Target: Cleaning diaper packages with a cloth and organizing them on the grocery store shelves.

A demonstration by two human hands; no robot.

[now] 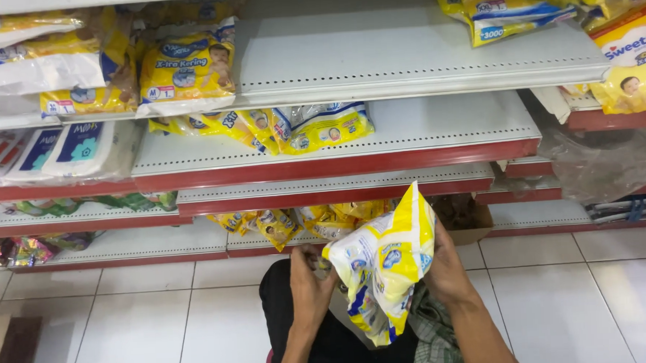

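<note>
A yellow and white plastic pack of diapers stands tilted in front of me, low over my dark trousers. My right hand grips its right side from behind. My left hand is closed at the pack's lower left edge, fingers curled on the plastic. More yellow packs lie on the lowest shelf just beyond my hands.
White metal shelves with red edges rise in tiers ahead. Yellow packs sit on the upper left shelf, others on the middle one and at the top right. A cardboard box stands on the white tiled floor.
</note>
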